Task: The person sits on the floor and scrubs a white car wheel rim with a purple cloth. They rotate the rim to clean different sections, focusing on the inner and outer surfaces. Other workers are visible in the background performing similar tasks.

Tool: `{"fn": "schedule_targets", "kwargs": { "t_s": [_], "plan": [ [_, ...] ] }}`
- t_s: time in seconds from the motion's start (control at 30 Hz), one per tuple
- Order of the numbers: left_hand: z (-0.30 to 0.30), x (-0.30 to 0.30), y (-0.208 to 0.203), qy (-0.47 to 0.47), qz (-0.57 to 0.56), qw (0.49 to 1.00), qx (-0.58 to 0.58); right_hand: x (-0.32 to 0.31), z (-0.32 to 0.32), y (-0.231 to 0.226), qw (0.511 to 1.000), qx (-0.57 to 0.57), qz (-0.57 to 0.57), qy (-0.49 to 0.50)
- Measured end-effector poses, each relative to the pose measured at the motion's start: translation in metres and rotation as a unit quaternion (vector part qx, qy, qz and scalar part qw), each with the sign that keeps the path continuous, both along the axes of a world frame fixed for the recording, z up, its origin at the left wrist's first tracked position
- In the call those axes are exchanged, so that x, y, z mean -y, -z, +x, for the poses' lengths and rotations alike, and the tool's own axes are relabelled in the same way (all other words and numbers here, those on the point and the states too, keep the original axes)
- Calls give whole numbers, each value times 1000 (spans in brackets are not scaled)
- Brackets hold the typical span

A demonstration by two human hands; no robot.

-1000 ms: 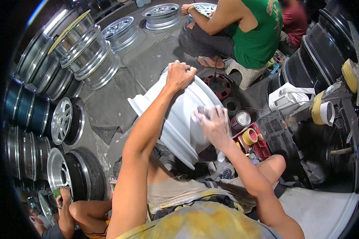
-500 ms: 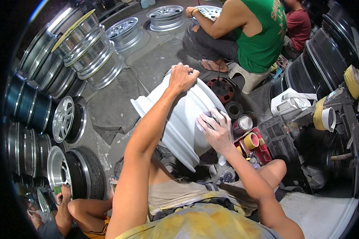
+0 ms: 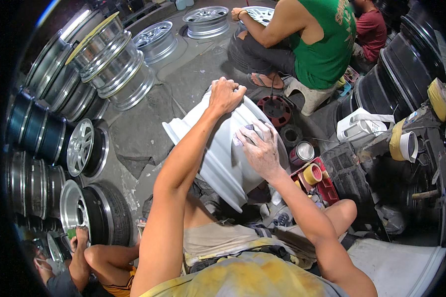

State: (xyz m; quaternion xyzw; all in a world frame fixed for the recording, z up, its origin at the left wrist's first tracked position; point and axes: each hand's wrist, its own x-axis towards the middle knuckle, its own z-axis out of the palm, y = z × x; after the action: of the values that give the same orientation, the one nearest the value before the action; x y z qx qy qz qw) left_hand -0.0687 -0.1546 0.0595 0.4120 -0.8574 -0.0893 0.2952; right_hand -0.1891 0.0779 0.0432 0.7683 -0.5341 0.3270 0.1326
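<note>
A wheel rim [image 3: 223,148] coated in matte whitish grey lies tilted on its side in front of my knees. My left hand [image 3: 227,96] is closed over its far edge, fingers curled round the lip. My right hand [image 3: 258,148], dusted white, presses on the barrel's right part with bent fingers. Under those fingers shows a bit of sandpaper [image 3: 250,127], dark grey-purple and mostly hidden by the hand.
Stacked rims [image 3: 111,64] rise on the left, and dark rims [image 3: 401,69] on the right. A red tray [image 3: 327,185] with tape rolls and a paint can [image 3: 304,151] stand right of my rim. One co-worker [image 3: 317,44] sits ahead, another [image 3: 79,257] lower left.
My right hand has slid up and slightly left across the barrel, with the sandpaper under its fingers. My left hand keeps its hold on the far edge.
</note>
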Motion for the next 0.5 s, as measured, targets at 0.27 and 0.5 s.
{"fn": "schedule_targets", "kwargs": {
  "t_s": [0.27, 0.5],
  "plan": [
    [-1, -2, -6, -5, 24, 1000, 0, -13, 1, 4, 1000, 28, 9, -11],
    [4, 4, -3, -11, 29, 1000, 6, -40, -13, 23, 999, 10, 31, -10]
  ]
}}
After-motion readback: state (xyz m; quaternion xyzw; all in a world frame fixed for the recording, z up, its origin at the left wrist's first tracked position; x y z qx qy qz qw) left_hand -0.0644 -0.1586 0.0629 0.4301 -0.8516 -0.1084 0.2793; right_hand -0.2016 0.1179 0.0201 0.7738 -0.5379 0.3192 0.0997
